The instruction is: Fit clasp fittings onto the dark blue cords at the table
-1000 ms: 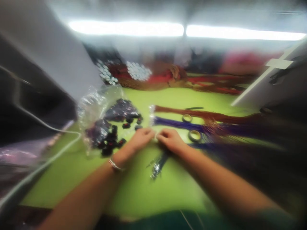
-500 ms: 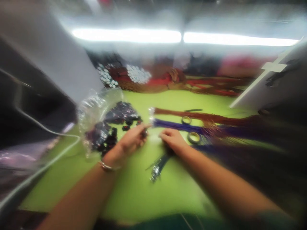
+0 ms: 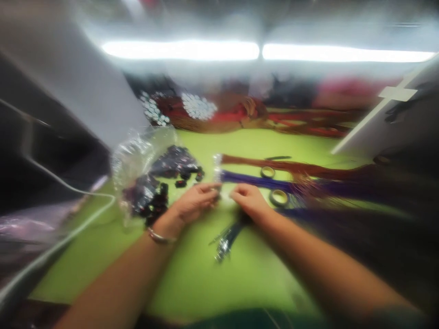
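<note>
On the green table [image 3: 192, 278] lies a clear bag [image 3: 128, 157] of black parts [image 3: 163, 194]. My right hand [image 3: 252, 201] is curled, its hold too blurred to tell; facing it, my left hand [image 3: 194, 201] pinches a small dark piece [image 3: 216, 196] at its fingertips.

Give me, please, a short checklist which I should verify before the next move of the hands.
1. Left hand grip: cannot tell; fingertips are blurred, with something dark at them.
2. Right hand grip: cannot tell; fingers are curled, contents unclear.
3. Hands apart: ok, a gap shows between them.
4. Black parts clear of left wrist: cannot tell; they overlap in this view.
5. Purple wires on the table: ok, beyond the hands.
6. Sharp view of fingertips: not ok, blurred.
</note>
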A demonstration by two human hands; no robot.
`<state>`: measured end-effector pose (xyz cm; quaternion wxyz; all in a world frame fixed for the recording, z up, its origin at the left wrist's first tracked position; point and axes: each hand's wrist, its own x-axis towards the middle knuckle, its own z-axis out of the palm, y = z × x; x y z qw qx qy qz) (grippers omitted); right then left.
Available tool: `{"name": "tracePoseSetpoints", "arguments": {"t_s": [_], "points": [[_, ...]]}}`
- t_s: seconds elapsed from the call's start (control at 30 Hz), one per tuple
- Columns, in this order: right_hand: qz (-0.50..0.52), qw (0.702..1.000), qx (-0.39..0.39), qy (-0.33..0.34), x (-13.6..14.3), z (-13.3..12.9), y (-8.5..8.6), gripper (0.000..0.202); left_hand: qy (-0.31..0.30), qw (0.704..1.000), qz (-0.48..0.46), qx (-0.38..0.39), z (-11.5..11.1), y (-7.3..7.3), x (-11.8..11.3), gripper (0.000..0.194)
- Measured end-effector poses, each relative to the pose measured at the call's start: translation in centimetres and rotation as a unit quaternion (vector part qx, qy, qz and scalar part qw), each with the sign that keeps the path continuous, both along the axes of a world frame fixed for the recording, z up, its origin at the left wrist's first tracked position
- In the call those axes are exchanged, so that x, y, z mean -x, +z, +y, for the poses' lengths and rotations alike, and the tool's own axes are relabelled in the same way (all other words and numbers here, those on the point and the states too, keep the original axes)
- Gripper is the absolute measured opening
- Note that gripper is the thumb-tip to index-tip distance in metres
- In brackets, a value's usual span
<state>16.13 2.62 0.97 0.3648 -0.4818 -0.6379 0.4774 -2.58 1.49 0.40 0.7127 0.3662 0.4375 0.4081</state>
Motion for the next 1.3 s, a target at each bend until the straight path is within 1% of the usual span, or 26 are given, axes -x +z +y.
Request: {"name": "tracePoseSetpoints", "arguments": {"t_s": [0.13,0.47,0.53,0.67,0.73,0.77,0.87,0.9,0.97,1.03,1.1,1.2,1.3], "points": [[-0.013,1.0,-0.012,0.01,0.1,0.0,0.1,0.017,0.004,1.0,-0.009,0.001,0.0,-0.1,-0.1,0.044],[-0.043,0.997,-0.055,0.039,0.2,-0.2,-0.6,0.019,-0.028,1.0,0.006,-0.004,-0.3,-0.2,-0.3,0.048],[-0.057,0.996,-0.058,0.042,0.2,-0.1,-0.8,0.018,-0.025,0.999,0.032,-0.031,-0.3,-0.4,-0.4,0.049],[-0.064,0.995,-0.049,0.059,0.2,-0.2,-0.9,0.019,-0.019,0.986,0.131,-0.105,-0.4,-0.6,-0.8,0.043],[-0.049,0.996,-0.027,0.065,0.2,-0.3,-0.7,0.02,-0.012,0.982,0.147,-0.117,-0.5,-0.6,-1.1,0.042],[-0.038,0.997,-0.001,0.067,0.2,-0.3,-0.5,0.02,-0.004,0.984,0.137,-0.112,-0.6,-0.5,-1.2,0.042],[0.0,0.992,0.099,0.072,0.2,-0.5,0.2,0.017,0.019,0.994,0.074,-0.077,-0.8,-0.4,-1.5,0.046],[0.01,0.99,0.119,0.074,0.2,-0.5,0.4,0.016,0.022,0.996,0.057,-0.068,-0.8,-0.4,-1.5,0.046],[0.018,0.989,0.126,0.077,0.2,-0.6,0.5,0.014,0.025,0.997,0.045,-0.061,-0.8,-0.5,-1.6,0.046],[0.002,0.992,0.099,0.077,0.2,-0.5,0.2,0.015,0.03,0.995,0.056,-0.071,-0.7,-0.7,-1.6,0.046],[-0.032,0.996,0.038,0.072,0.2,-0.4,-0.4,0.019,0.029,0.992,0.082,-0.089,-0.7,-0.8,-1.5,0.044],[-0.087,0.991,-0.058,0.082,0.1,-0.3,-1.2,0.022,0.0,0.986,0.125,-0.111,-0.5,-0.9,-1.3,0.04],[-0.115,0.985,-0.085,0.098,0.1,-0.2,-1.7,0.02,-0.03,0.979,0.158,-0.129,-0.3,-1.0,-0.8,0.037]]}}
